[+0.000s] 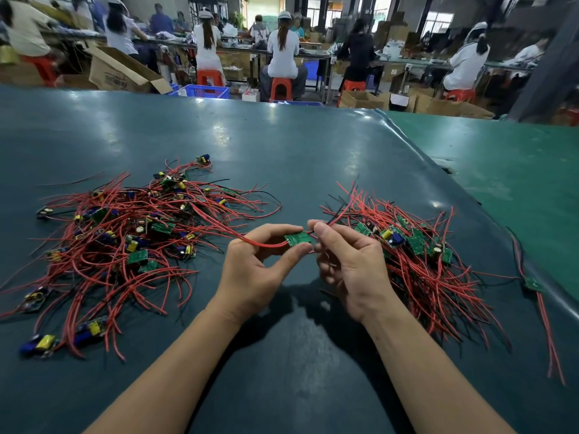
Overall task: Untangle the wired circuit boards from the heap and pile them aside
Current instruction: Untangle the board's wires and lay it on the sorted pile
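A tangled heap of small green circuit boards with red and black wires (125, 233) spreads over the left of the dark green table (282, 158). A tidier pile of boards with their wires fanned out (416, 245) lies on the right. Between them, my left hand (257, 270) pinches a small green circuit board (297, 239) by thumb and fingers; its red wires trail left towards the heap. My right hand (347, 264) grips the wires at the board's right end, just above the pile's edge.
One stray board with red wires (534, 285) lies at the table's right edge. A lighter green table (517, 158) adjoins on the right. Beyond the far edge, several people sit on red stools at benches, among cardboard boxes and blue crates.
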`<control>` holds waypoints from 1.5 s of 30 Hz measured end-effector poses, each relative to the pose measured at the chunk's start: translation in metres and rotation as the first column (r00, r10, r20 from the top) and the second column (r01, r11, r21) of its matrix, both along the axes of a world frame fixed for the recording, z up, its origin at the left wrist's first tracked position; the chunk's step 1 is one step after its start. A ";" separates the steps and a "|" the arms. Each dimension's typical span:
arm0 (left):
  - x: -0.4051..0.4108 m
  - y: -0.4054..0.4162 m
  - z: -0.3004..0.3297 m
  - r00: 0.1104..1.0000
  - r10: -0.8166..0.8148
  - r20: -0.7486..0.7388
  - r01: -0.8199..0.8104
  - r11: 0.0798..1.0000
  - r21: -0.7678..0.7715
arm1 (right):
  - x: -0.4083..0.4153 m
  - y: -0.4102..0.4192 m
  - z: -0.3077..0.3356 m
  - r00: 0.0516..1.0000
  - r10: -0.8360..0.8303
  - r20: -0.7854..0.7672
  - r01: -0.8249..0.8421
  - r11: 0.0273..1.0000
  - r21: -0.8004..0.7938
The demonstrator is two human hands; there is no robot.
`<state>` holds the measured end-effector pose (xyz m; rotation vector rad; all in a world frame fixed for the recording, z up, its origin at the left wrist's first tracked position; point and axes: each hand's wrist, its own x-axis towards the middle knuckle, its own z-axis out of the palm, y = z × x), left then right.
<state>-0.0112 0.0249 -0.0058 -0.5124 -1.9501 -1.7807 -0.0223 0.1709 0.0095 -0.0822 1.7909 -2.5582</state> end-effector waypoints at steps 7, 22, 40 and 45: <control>0.000 0.003 0.001 1.000 0.001 0.009 -0.001 1.000 0.024 | -0.007 0.000 0.000 0.961 -0.266 -0.079 0.263 0.964 -0.047; 0.001 -0.001 0.002 0.999 0.037 -0.022 -0.034 0.993 0.113 | -0.012 0.010 0.005 0.734 -0.657 -0.174 0.628 0.753 -0.195; -0.006 -0.009 0.003 0.968 -0.196 0.155 0.122 0.912 0.393 | 0.013 -0.023 -0.008 0.960 0.248 -0.127 -0.211 0.945 0.249; -0.004 -0.009 0.005 0.896 -0.358 0.263 0.226 0.877 0.424 | 0.014 -0.017 -0.008 0.975 0.198 -0.097 -0.180 0.969 0.169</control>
